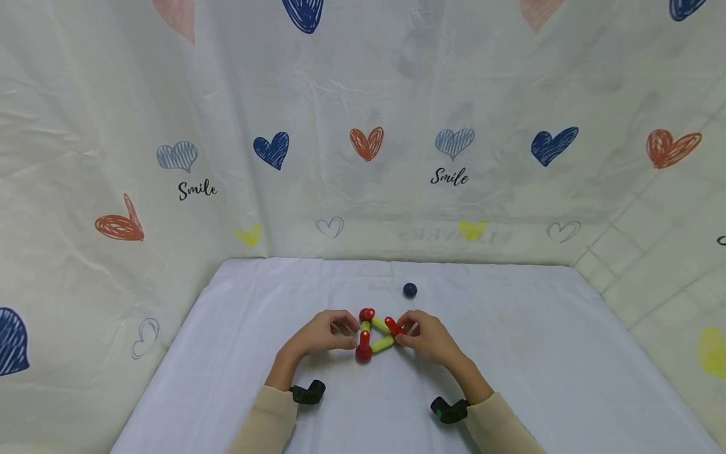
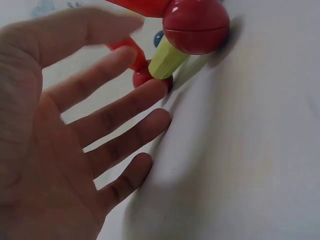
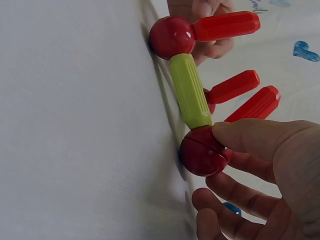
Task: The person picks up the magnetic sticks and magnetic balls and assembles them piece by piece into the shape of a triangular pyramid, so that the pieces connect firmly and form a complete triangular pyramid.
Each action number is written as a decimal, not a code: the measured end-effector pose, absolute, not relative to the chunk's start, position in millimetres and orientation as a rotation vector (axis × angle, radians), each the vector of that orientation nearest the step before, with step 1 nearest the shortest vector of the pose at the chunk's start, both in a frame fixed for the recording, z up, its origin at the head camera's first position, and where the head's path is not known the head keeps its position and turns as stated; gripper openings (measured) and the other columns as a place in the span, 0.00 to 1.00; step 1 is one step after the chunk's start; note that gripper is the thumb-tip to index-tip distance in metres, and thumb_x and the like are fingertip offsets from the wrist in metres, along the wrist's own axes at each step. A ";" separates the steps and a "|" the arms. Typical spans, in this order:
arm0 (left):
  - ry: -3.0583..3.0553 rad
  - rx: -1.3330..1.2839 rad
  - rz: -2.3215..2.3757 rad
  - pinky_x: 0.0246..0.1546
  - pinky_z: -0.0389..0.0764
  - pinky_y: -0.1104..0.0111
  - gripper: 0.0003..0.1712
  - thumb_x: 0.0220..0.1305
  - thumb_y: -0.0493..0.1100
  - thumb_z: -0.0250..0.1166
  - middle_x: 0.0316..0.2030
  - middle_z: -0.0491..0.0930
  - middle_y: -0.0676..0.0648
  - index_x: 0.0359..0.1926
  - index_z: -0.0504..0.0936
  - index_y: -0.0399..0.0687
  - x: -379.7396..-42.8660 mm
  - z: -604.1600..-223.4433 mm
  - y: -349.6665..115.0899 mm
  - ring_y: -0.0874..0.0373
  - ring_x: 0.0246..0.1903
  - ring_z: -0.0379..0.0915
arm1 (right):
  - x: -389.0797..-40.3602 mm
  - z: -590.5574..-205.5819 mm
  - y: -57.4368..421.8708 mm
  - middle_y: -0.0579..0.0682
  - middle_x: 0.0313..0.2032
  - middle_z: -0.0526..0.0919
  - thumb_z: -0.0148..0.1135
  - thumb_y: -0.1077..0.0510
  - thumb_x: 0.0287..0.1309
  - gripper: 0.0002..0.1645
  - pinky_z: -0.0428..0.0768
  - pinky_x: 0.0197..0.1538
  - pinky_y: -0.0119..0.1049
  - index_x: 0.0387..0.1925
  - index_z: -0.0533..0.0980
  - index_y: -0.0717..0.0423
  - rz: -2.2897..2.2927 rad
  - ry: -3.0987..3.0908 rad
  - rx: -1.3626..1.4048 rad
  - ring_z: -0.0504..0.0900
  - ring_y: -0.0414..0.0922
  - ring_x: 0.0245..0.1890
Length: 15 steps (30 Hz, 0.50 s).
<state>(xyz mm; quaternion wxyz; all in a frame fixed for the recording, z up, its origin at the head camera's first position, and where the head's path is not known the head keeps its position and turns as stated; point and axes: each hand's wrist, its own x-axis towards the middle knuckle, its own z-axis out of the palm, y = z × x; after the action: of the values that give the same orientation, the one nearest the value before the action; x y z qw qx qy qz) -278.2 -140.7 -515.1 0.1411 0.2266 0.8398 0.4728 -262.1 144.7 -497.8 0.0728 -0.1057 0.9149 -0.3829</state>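
On the table lies a triangle of magnetic building pieces: three red balls joined by yellow-green rods, with a red rod rising from each ball. My right hand (image 1: 428,338) pinches the right-hand red ball (image 3: 204,151), thumb on top and fingers at its far side. Beside the left side of the triangle is my left hand (image 1: 324,332), fingers spread and loosely bent, gripping nothing. Its thumb and fingertips are close to the front-left red ball (image 2: 196,25) and the back-left red ball (image 2: 142,80); whether they touch I cannot tell. One yellow-green rod (image 3: 191,91) joins the front ball to the pinched one.
A dark blue ball (image 1: 410,290) sits alone behind the triangle, toward the back of the table. White cloth (image 1: 227,378) covers the tabletop. Behind and at the sides hangs a pale curtain (image 1: 363,82) printed with hearts. Each wrist carries a small black camera (image 1: 309,392).
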 end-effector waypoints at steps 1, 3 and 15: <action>2.408 0.664 1.358 0.54 0.76 0.59 0.16 0.58 0.50 0.76 0.46 0.85 0.54 0.47 0.85 0.59 -277.2 -513.9 -140.0 0.58 0.47 0.79 | -262.0 -498.0 144.9 0.44 0.36 0.82 0.74 0.59 0.58 0.11 0.77 0.36 0.36 0.41 0.82 0.46 -1.151 2.750 -0.318 0.77 0.42 0.35; 2.397 0.681 1.343 0.57 0.75 0.58 0.16 0.55 0.54 0.78 0.45 0.85 0.54 0.44 0.85 0.64 -275.6 -512.0 -138.1 0.58 0.47 0.79 | -261.8 -498.2 145.3 0.44 0.36 0.82 0.74 0.59 0.58 0.10 0.76 0.36 0.36 0.41 0.82 0.46 -1.152 2.751 -0.319 0.77 0.42 0.34; 2.433 0.654 1.354 0.52 0.76 0.61 0.12 0.60 0.55 0.76 0.39 0.86 0.58 0.43 0.87 0.63 -274.8 -514.5 -133.6 0.59 0.44 0.78 | -265.0 -497.2 150.7 0.45 0.35 0.82 0.74 0.56 0.58 0.11 0.76 0.37 0.36 0.43 0.82 0.46 -1.111 2.690 -0.428 0.76 0.43 0.33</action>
<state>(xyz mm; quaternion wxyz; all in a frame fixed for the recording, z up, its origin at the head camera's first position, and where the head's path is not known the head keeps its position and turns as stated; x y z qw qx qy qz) -274.8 -133.6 -514.5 0.1403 0.2263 0.8423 0.4687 -265.0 150.7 -497.2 0.0998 -0.1449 0.9099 -0.3756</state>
